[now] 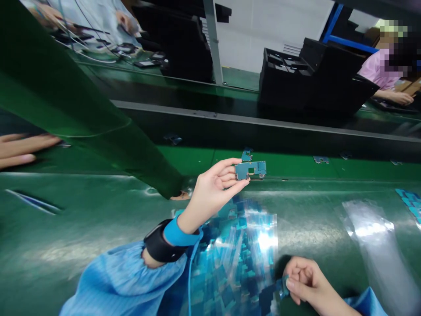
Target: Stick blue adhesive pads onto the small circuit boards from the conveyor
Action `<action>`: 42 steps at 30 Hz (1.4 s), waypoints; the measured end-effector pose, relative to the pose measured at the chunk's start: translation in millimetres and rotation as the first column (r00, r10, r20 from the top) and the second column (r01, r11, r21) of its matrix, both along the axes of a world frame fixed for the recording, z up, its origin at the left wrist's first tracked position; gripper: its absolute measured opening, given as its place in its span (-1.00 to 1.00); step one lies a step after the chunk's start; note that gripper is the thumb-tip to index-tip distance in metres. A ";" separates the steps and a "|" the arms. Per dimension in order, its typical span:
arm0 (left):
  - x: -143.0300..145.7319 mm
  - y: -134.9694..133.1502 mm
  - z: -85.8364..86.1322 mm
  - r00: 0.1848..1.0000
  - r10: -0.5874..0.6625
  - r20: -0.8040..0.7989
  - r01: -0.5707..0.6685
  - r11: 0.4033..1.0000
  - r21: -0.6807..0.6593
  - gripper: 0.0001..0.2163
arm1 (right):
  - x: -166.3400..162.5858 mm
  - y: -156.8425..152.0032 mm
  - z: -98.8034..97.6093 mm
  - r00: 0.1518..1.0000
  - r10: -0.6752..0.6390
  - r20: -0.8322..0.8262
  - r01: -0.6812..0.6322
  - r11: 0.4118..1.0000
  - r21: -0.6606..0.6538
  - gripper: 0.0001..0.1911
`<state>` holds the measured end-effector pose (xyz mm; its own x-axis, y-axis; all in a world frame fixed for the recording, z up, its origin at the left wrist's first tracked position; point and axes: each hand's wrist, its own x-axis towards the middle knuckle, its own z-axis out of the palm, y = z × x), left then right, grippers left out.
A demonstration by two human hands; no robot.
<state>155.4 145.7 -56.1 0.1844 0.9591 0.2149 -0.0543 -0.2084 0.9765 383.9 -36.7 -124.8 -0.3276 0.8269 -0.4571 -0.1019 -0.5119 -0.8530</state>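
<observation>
Now the left hand (213,182) pinches a circuit board (242,170), which juts rightward between thumb and finger. The curled right hand (305,281) grips a blue piece (282,287) at its thumb.

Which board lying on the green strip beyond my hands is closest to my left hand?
The teal board just beyond the held board in your left hand; the other boards on that strip lie farther off sideways.

Green worktop (312,202), kinda shiny. Tweezers (34,202) off left, near far edge. Big heap of blue boards in clear plastic (237,259), middle. Loose clear sheeting (378,232) right of that, more blue boards (411,204) further right.
</observation>
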 end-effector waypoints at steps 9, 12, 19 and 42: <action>-0.4 0.5 -0.4 0.999 -0.009 0.041 0.010 1.000 -0.017 -0.58 | 2.8 -1.7 -4.7 1.000 0.005 0.026 -0.005 1.000 0.000 -0.65; 0.1 -1.7 1.3 0.999 -0.015 0.036 0.016 1.000 -0.015 -0.58 | 2.3 -1.6 -3.7 1.000 0.008 0.029 -0.008 1.000 0.001 -0.65; 2.1 -16.0 14.6 0.999 0.020 -0.034 -0.018 0.997 0.071 -0.60 | 1.7 -0.2 -1.5 1.000 0.007 0.022 -0.007 1.000 0.001 -0.65; -1.4 -34.1 27.2 0.981 0.149 -0.121 -0.061 0.841 0.538 -0.48 | 0.5 -1.1 1.1 1.000 -0.019 0.006 0.019 1.000 -0.008 -0.66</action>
<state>154.0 111.6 -28.9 0.1617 0.7217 0.6731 0.1374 -0.6919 0.7088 384.5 -37.8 -123.7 -0.3090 0.8294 -0.4653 -0.1069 -0.5165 -0.8496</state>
